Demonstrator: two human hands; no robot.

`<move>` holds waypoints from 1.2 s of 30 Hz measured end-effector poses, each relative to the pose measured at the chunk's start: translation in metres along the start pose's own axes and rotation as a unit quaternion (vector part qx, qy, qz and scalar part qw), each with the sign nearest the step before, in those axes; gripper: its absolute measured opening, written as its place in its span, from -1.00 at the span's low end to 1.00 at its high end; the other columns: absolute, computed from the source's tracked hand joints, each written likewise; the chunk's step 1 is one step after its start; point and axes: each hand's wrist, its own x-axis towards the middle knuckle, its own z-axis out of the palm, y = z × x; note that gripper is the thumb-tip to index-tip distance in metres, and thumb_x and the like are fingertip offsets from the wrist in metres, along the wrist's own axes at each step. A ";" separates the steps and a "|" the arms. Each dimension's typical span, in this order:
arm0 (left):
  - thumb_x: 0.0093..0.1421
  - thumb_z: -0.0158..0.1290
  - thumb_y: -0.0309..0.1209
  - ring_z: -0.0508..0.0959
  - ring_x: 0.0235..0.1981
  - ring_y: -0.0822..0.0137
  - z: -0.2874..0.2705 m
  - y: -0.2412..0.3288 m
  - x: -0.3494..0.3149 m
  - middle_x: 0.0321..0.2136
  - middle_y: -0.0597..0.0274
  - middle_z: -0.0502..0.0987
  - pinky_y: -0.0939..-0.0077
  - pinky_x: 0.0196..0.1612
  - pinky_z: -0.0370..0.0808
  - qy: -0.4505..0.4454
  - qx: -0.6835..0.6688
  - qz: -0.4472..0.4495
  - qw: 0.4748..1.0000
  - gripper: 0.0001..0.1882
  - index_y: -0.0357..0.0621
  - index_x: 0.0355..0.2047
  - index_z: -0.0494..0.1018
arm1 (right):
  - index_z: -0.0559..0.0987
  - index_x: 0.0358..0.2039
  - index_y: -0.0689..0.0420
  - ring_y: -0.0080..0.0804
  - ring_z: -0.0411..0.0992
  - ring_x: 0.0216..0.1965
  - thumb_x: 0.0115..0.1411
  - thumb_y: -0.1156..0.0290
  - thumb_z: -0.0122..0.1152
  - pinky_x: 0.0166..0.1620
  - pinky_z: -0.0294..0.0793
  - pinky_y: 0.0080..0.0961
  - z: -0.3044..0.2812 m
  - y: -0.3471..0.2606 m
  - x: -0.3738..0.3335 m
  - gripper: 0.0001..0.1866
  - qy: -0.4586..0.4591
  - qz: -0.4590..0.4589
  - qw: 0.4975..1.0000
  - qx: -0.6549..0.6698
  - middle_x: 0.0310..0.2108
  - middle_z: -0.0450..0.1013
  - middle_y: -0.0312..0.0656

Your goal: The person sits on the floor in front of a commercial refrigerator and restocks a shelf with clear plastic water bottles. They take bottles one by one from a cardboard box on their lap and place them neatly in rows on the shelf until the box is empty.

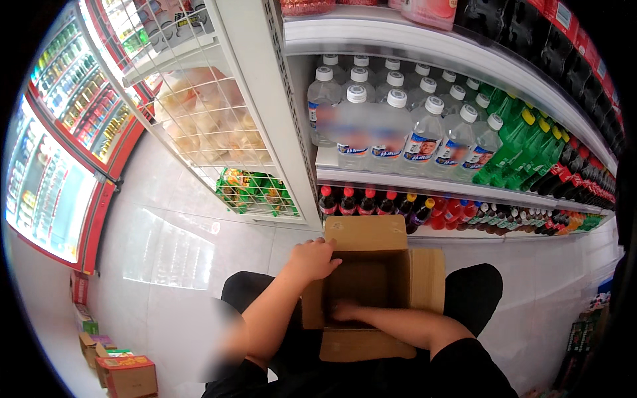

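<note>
An open cardboard box [369, 282] stands between my bent knees, its flaps folded outward. My left hand [314, 259] grips the box's far left corner, its fingers curled over the edge by the far flap. Down inside the box is my right hand [344, 310], near the left inner wall; shadow and its own angle hide the fingertips. Apart from that hand, I make out nothing in the box's dark interior.
Ahead, a white shelf [424, 180] carries clear bottles [421, 136] and green bottles [521, 149], with dark sodas [348, 202] below. A wire-sided rack [265, 109] stands to its left. Drink fridges [56, 179] and small cartons [127, 376] line the left.
</note>
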 end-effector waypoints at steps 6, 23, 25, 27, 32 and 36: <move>0.28 0.16 -0.14 0.52 0.14 -0.12 -0.003 0.004 -0.005 0.04 -0.05 0.56 -0.20 0.40 0.18 0.056 -0.052 0.167 0.983 -0.45 -0.10 0.21 0.39 | 0.60 0.03 0.07 0.10 0.54 -0.01 0.29 0.14 0.05 0.04 0.54 -0.05 -0.018 0.001 -0.028 -0.59 -0.028 -0.003 0.982 -0.185 -0.06 0.60 0.02; 0.00 0.49 -0.09 0.35 0.28 0.31 0.000 0.055 -0.021 0.28 0.15 0.36 0.31 0.37 0.22 -0.150 -0.612 0.270 0.728 0.21 -0.28 0.46 -0.02 | 0.53 0.03 0.16 -0.49 0.50 -0.34 0.40 0.34 0.07 -0.22 0.53 -0.46 -0.238 -0.007 -0.280 -0.72 0.088 -0.287 0.811 0.501 -0.40 0.46 -0.29; -0.01 0.47 -0.03 0.41 0.26 0.26 0.010 0.057 -0.019 0.25 0.10 0.39 0.26 0.35 0.29 -0.158 -0.686 0.221 0.675 0.17 -0.27 0.43 0.05 | 0.53 0.06 0.17 -0.47 0.51 -0.31 0.39 0.39 0.05 -0.18 0.55 -0.44 -0.238 -0.001 -0.271 -0.72 0.162 -0.266 0.787 0.533 -0.38 0.47 -0.28; -0.01 0.46 0.03 0.45 0.23 0.22 0.017 0.061 -0.020 0.23 0.07 0.42 0.24 0.32 0.34 -0.146 -0.752 0.174 0.619 0.14 -0.27 0.40 0.11 | 0.53 0.05 0.17 -0.44 0.52 -0.26 0.40 0.41 0.02 -0.13 0.57 -0.41 -0.241 0.005 -0.270 -0.73 0.235 -0.227 0.789 0.520 -0.33 0.50 -0.24; 0.05 0.38 0.11 0.52 0.14 -0.07 0.020 0.030 -0.005 0.07 -0.01 0.49 -0.33 0.18 0.47 -0.165 -0.853 0.203 0.452 -0.10 -0.05 0.27 0.29 | 0.54 0.00 0.17 -0.42 0.54 -0.23 0.41 0.42 0.02 -0.08 0.58 -0.42 -0.250 0.022 -0.279 -0.77 0.280 -0.225 0.784 0.505 -0.25 0.52 -0.22; 0.05 0.35 0.11 0.45 0.23 -0.03 -0.013 0.024 -0.004 0.22 0.00 0.40 -0.42 0.25 0.36 0.010 -0.835 0.198 0.513 -0.07 -0.07 0.31 0.27 | 0.54 -0.03 0.18 -0.43 0.54 -0.24 0.39 0.43 0.08 -0.12 0.58 -0.43 -0.250 0.031 -0.280 -0.79 0.315 -0.225 0.794 0.468 -0.25 0.53 -0.22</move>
